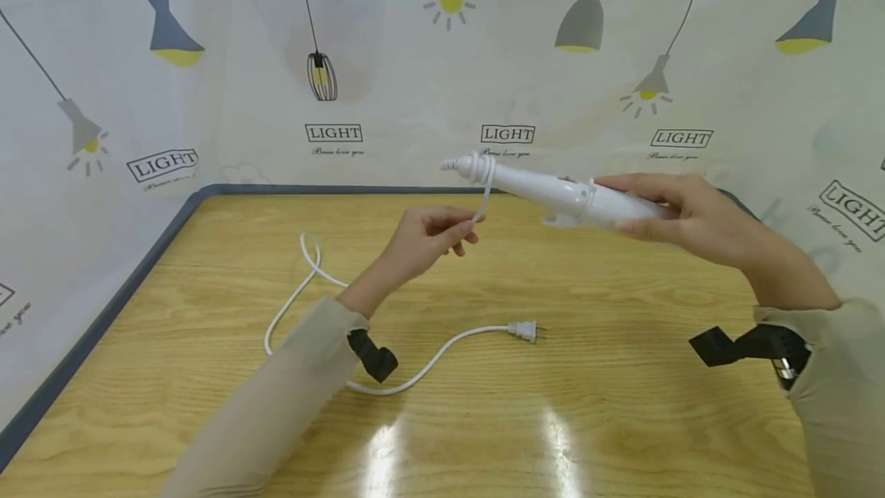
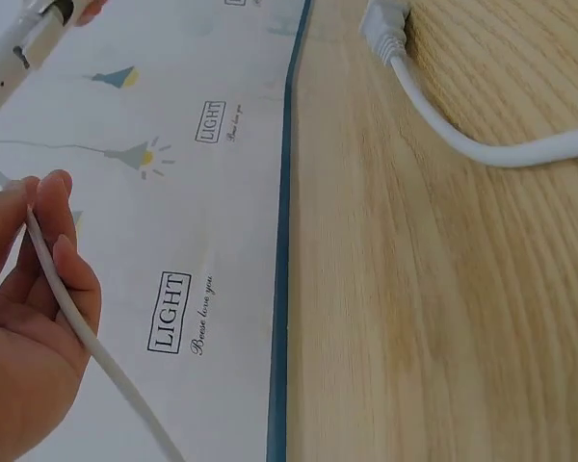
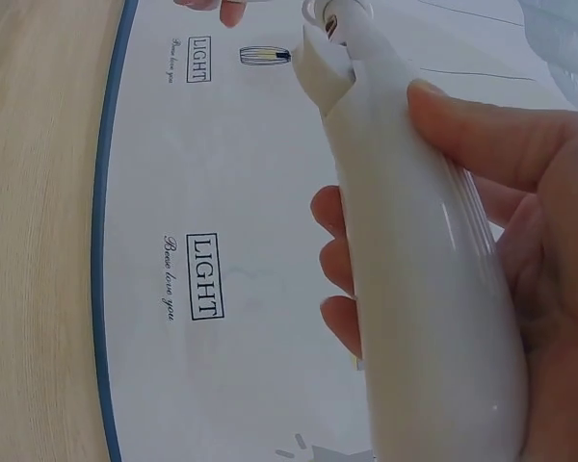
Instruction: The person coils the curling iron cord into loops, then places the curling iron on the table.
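Note:
A white curling iron [image 1: 539, 185] is held above the table, its cord end pointing left. My right hand [image 1: 712, 217] grips it by the thick barrel; in the right wrist view the thumb lies on one side of the barrel [image 3: 414, 269] and the fingertips show on the other. White power cord [image 1: 487, 198] loops round the handle near its cord end. My left hand [image 1: 432, 240] pinches this cord between thumb and fingers, just below the handle. In the left wrist view, the cord [image 2: 106, 356] runs across the left palm [image 2: 29, 375].
The rest of the cord lies in a loose loop [image 1: 276, 321] on the wooden table [image 1: 622, 406], partly hidden by my left forearm. Its two-pin plug [image 1: 523, 330] rests near the table's middle. A blue-grey edge [image 1: 332, 190] borders the table, with a lamp-patterned wall covering [image 1: 415, 98] behind.

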Demonstrator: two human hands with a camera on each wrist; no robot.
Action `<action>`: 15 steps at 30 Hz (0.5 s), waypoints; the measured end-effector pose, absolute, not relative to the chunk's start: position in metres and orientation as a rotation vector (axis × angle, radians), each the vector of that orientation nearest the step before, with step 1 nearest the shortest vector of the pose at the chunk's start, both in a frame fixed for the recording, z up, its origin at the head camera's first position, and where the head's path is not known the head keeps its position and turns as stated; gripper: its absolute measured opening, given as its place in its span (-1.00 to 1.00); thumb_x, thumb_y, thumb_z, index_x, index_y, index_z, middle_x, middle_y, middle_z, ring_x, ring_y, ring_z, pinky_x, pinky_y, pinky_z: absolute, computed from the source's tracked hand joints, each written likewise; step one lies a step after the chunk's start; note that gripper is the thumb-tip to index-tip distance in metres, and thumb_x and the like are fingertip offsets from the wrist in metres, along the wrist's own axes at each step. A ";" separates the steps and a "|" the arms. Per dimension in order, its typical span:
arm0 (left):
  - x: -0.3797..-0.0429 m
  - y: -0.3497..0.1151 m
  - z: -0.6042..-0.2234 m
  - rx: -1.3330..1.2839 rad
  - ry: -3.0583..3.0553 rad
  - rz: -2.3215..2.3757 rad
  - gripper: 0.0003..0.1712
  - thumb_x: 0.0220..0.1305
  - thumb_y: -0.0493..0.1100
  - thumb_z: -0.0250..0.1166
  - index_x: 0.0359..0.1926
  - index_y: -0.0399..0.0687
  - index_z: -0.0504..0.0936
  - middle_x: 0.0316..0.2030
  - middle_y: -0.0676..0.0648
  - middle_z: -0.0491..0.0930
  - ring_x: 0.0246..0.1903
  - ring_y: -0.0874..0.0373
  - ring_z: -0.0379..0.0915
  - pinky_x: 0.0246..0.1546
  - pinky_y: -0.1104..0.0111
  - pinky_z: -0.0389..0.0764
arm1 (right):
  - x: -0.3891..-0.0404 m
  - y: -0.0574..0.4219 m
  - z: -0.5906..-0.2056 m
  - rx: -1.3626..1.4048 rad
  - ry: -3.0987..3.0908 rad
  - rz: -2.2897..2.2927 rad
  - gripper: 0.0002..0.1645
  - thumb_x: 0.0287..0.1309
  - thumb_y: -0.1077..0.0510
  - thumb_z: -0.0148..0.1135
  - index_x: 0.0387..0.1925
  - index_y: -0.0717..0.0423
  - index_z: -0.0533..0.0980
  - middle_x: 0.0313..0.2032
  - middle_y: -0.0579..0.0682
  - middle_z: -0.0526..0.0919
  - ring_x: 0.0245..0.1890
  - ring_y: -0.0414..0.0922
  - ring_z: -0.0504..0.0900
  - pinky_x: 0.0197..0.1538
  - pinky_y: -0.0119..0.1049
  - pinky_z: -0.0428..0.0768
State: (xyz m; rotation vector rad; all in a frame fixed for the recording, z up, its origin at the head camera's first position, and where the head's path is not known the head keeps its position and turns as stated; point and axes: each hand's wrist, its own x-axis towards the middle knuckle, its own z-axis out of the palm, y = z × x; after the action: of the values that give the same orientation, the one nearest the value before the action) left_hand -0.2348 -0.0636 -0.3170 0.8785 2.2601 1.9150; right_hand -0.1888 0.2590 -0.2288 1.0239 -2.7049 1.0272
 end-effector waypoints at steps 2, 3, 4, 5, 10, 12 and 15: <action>-0.239 -0.064 -0.318 0.861 2.254 1.879 -0.72 0.34 -0.22 0.13 -0.05 -0.31 0.61 -0.36 -0.16 0.63 -0.43 0.03 0.53 -0.38 0.27 0.57 | -0.188 0.260 -0.229 1.053 -2.705 1.033 -0.40 0.14 0.36 0.19 0.24 0.07 0.38 -0.11 -0.18 0.55 -0.34 -0.15 0.47 -0.33 -0.39 0.46; -0.241 -0.064 -0.319 0.858 2.263 1.856 -0.72 0.34 -0.19 0.14 -0.06 -0.28 0.62 -0.38 -0.14 0.63 -0.44 0.03 0.52 -0.40 0.29 0.56 | -0.187 0.261 -0.228 1.047 -2.714 1.034 -0.40 0.14 0.35 0.20 0.24 0.05 0.39 -0.11 -0.19 0.55 -0.35 -0.15 0.46 -0.34 -0.38 0.45; -0.244 -0.065 -0.320 0.854 2.274 1.830 -0.72 0.34 -0.16 0.14 -0.08 -0.24 0.64 -0.40 -0.12 0.62 -0.45 0.03 0.51 -0.42 0.31 0.55 | -0.186 0.261 -0.228 1.046 -2.718 1.027 -0.40 0.14 0.35 0.20 0.24 0.04 0.39 -0.12 -0.19 0.56 -0.35 -0.15 0.46 -0.35 -0.38 0.45; -0.246 -0.065 -0.321 0.853 2.273 1.811 -0.72 0.34 -0.14 0.15 -0.09 -0.22 0.65 -0.42 -0.11 0.61 -0.46 0.04 0.50 -0.44 0.32 0.53 | -0.186 0.261 -0.228 1.049 -2.719 1.018 -0.40 0.13 0.35 0.21 0.23 0.03 0.40 -0.13 -0.19 0.56 -0.37 -0.15 0.46 -0.36 -0.38 0.44; -0.256 -0.068 -0.322 0.864 2.226 1.731 -0.73 0.34 -0.14 0.15 -0.11 -0.22 0.66 -0.45 -0.11 0.57 -0.49 0.12 0.44 -0.49 0.38 0.46 | -0.183 0.263 -0.227 1.015 -2.770 1.024 -0.41 0.10 0.31 0.26 0.20 -0.02 0.44 -0.17 -0.16 0.59 -0.37 -0.15 0.44 -0.38 -0.36 0.42; -0.258 -0.070 -0.320 0.833 2.214 1.712 -0.74 0.33 -0.15 0.17 -0.14 -0.24 0.65 -0.45 -0.10 0.57 -0.48 0.13 0.44 -0.47 0.37 0.45 | -0.181 0.264 -0.227 0.998 -2.794 1.047 -0.41 0.09 0.30 0.27 0.20 -0.04 0.45 -0.17 -0.17 0.60 -0.37 -0.15 0.44 -0.38 -0.35 0.43; -0.261 -0.072 -0.317 0.756 2.224 1.680 -0.76 0.30 -0.16 0.20 -0.18 -0.27 0.64 -0.45 -0.08 0.58 -0.46 0.13 0.44 -0.40 0.34 0.47 | -0.180 0.265 -0.227 1.034 -2.794 1.071 -0.40 0.07 0.32 0.27 0.20 0.00 0.44 -0.18 -0.15 0.61 -0.38 -0.14 0.45 -0.39 -0.35 0.45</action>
State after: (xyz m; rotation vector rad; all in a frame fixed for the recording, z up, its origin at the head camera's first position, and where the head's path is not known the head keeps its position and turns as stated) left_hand -0.2612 -0.0720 -0.3168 0.7564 2.2241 1.6800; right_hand -0.1797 0.2648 -0.2267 1.0344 -2.7942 1.0715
